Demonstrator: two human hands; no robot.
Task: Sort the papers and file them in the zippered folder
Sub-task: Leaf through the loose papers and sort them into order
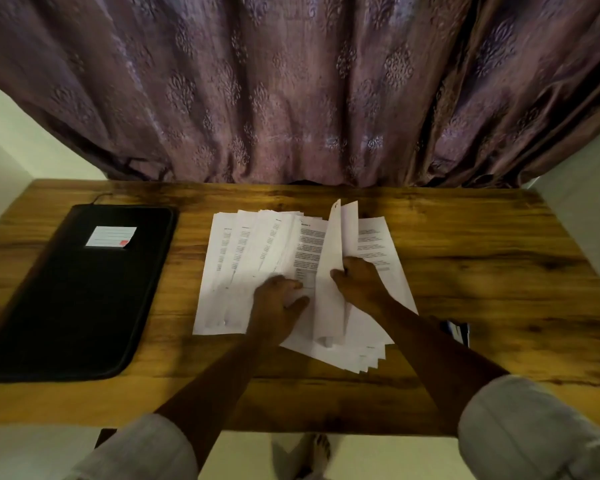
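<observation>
Several printed white papers (243, 258) lie fanned out across the middle of the wooden table (482, 258). My left hand (278, 299) rests flat on the fanned sheets, fingers spread. My right hand (359, 280) grips the edge of a raised sheet (336, 258) that stands nearly upright above the pile. A black zippered folder (84, 306) with a white label (111, 236) lies closed on the left of the table, apart from the papers and both hands.
A purple patterned curtain (291, 98) hangs behind the table's far edge. A small dark object (459, 332) pokes out from under my right forearm. Bare wood shows to the right of the papers. A foot (321, 452) is visible below the table's near edge.
</observation>
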